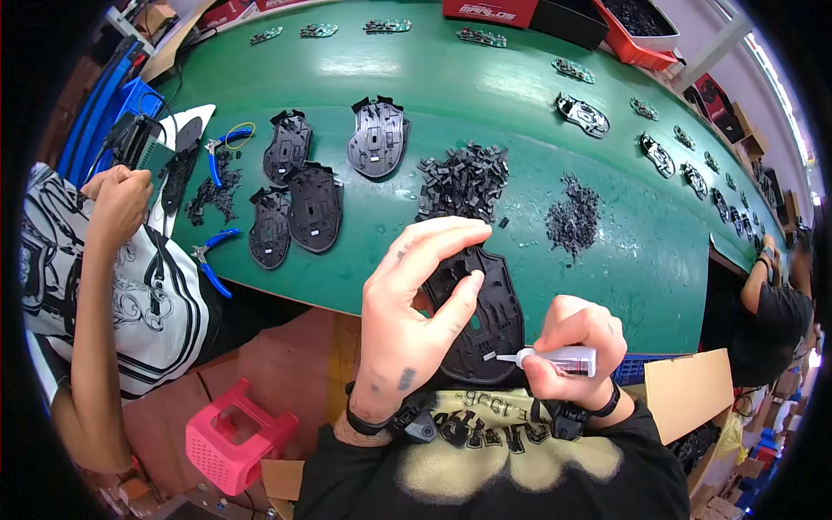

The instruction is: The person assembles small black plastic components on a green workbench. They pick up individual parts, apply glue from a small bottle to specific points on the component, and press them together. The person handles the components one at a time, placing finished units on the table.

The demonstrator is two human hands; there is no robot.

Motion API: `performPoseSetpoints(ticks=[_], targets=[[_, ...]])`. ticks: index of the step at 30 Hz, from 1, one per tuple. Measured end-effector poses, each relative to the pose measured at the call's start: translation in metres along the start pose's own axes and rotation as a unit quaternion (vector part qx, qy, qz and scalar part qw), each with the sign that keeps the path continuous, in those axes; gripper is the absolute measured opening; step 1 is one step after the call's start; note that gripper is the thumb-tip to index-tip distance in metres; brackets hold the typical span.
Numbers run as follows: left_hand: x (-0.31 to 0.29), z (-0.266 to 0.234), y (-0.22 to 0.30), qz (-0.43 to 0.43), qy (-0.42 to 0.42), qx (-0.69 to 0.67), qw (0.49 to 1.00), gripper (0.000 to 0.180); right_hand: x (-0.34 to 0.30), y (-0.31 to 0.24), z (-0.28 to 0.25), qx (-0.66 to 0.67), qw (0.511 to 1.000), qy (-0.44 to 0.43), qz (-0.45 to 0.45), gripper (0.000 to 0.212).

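My left hand [400, 321] is closed on the upper end of a black plastic mouse shell [496, 321], thumb and fingers gripping its edge. The shell's ribbed inner side faces up, tilted over the table's near edge. In my right hand [582, 334] is a small white glue bottle [574, 360], held sideways. Its thin nozzle points left at the shell's lower part, beside a small white label; whether the tip touches is too small to tell. Just beyond my left hand lies a heap of small black plastic pieces [464, 180]. A second heap of finer black bits [572, 218] is to the right.
Several similar shells [379, 143] lie left on the green table [485, 95]. Blue-handled pliers [214, 165] are near a co-worker's hands [121, 201]. Green circuit boards [386, 27] line the far side. A pink stool [234, 438] stands at lower left; another person [767, 303] sits right.
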State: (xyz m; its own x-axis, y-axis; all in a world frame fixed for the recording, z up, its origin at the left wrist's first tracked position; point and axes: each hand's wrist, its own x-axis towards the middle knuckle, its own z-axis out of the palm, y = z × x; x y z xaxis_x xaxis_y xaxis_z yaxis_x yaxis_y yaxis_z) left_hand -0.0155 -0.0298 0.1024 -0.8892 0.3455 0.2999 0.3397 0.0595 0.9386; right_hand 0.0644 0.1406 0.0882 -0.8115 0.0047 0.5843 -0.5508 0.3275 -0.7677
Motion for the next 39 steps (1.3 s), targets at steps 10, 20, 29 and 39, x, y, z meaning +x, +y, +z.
performPoseSetpoints(ticks=[10, 20, 29, 39], targets=[[-0.003, 0.001, 0.000, 0.006, -0.011, -0.003, 1.000, 0.035, 0.000, 0.000, -0.001, -0.009, 1.000, 0.002, -0.024, 0.023], [-0.004, 0.004, 0.002, 0.000, -0.009, -0.009, 1.000, 0.035, -0.002, -0.004, -0.002, -0.010, 1.000, 0.005, -0.009, 0.023], [0.009, 0.009, 0.001, -0.001, 0.000, 0.004, 1.000, 0.033, -0.026, 0.016, -0.016, 0.198, 0.943, 0.268, 0.012, 0.032], [0.187, 0.005, -0.140, 0.042, 0.077, 0.252, 0.964, 0.045, -0.045, 0.095, -0.087, 0.203, 0.850, 0.486, 0.027, 0.023]])
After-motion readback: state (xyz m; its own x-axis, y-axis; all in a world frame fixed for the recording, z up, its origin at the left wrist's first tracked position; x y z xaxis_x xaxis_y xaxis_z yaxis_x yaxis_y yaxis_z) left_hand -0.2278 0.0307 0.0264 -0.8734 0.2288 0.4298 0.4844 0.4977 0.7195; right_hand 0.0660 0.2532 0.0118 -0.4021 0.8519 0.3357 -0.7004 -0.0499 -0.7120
